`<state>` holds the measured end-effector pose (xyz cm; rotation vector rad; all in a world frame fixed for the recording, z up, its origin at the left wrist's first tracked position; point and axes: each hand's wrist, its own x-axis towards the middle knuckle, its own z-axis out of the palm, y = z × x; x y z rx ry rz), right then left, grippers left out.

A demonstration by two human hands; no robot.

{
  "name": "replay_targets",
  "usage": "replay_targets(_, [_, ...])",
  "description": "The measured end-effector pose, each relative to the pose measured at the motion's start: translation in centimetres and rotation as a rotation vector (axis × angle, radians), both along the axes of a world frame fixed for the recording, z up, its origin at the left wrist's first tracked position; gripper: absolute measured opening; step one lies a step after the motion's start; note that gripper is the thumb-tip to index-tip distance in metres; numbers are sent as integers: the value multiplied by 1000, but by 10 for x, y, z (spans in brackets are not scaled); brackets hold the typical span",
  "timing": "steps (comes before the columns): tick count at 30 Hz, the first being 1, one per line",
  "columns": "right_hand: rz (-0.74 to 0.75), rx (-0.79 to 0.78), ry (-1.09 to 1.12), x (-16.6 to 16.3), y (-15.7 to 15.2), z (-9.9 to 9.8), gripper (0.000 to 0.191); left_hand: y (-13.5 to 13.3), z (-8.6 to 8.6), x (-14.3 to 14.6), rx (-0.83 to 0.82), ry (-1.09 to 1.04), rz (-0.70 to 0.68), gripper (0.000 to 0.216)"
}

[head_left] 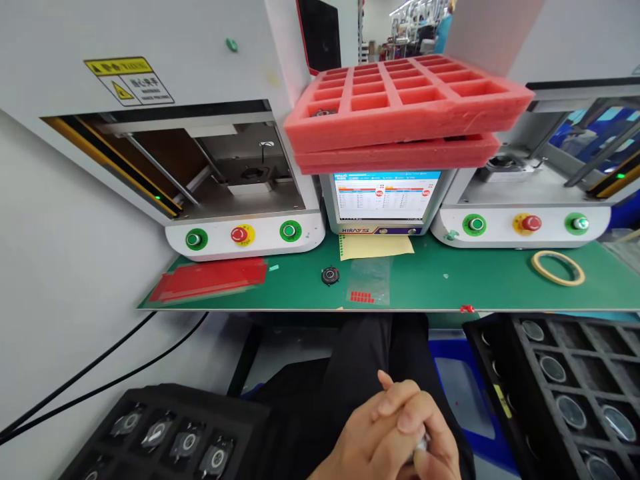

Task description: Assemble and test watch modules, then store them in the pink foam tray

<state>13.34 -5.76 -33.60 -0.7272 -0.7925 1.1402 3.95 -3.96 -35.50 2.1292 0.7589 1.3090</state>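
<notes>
My two hands are clasped together low in the view, above my lap in black trousers. My left hand [357, 437] lies under and to the left. My right hand [425, 427] wraps over it, fingers closed round a small shiny metal part [421, 445] that barely shows. A small round black part [330, 275] lies alone on the green bench mat [475, 280], well beyond both hands.
Two white test machines [240, 167] [525, 200] with green and red buttons flank a screen [383, 195]. Red foam trays [400, 107] are stacked above the screen. Black trays of round parts sit at lower left [165, 433] and lower right [575, 387]. A tape roll [557, 268] and red sheets [210, 280] lie on the mat.
</notes>
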Motion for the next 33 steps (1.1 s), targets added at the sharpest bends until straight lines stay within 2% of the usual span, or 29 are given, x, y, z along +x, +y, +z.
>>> replay_targets(2, [-13,-59,-14,0,-2,3,23,1,15,1,-247,-107,-59,23])
replay_targets(4, [-4,-69,-88,3,-3,4,33,4,31,3,-606,-327,-148,22])
replay_targets(7, [-17,76,-302,13,-1,0,53,9,47,8,-1093,-710,-305,37])
replay_targets(10, [54,158,-459,25,2,-6,68,10,51,14,-1343,-915,-369,43])
replay_targets(14, [114,244,-463,32,8,-7,73,7,52,17,-1453,-1001,-333,36])
replay_targets(19, [106,393,-402,34,14,-6,70,8,52,15,-1482,-1014,-470,43])
replay_targets(22, [122,401,-369,35,16,-6,71,7,52,15,-1511,-1019,-489,39])
replay_targets(28, [75,398,-305,29,19,-8,88,3,53,15,-1572,-1029,-428,40])
replay_targets(33, [30,409,-314,25,25,-8,83,4,50,15,-1608,-1018,-383,39])
